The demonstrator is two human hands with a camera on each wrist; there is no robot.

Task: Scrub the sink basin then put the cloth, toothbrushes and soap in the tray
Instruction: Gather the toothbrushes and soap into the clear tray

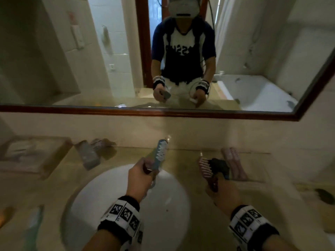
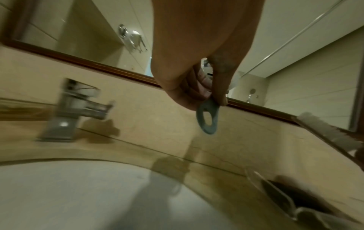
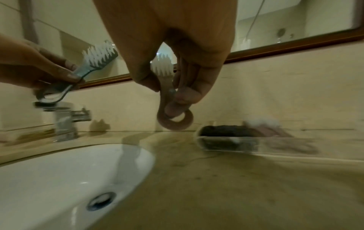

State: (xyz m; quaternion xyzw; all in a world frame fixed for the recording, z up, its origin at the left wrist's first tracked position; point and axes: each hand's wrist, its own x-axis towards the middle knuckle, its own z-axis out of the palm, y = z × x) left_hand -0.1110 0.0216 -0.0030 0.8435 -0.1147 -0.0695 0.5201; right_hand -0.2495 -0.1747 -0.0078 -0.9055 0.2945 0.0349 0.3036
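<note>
Two brushes aloft: left hand (image 1: 139, 180) grips the blue brush (image 1: 160, 153), right hand (image 1: 223, 192) the pink brush (image 1: 204, 167).
Best lowered flat into the clear tray (image 3: 275, 144), beside the dark cloth (image 1: 220, 166).

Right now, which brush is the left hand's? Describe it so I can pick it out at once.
Start at the white sink basin. Above its rear rim the left hand grips the blue-grey brush, white bristles up, near the faucet. The pink brush in the right hand, over the clear tray, is the other.

Black wristbands (image 1: 125, 216) with white square-code tags, navy-white shirt (image 1: 183, 51), white headset (image 1: 183, 7)
</note>
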